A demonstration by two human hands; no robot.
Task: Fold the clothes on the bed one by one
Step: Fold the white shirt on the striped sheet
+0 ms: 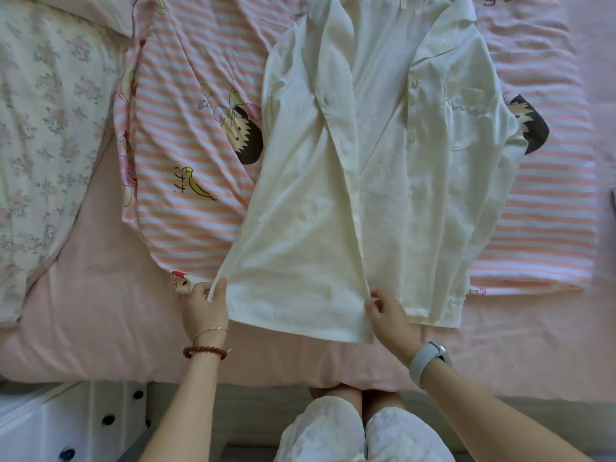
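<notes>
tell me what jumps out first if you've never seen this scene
A white button-up shirt lies spread in the middle of the bed, over a pink striped cartoon-print sheet. At its near hem the left hand pinches the left corner and the right hand pinches the edge of the front panel. A floral quilt lies at far left.
</notes>
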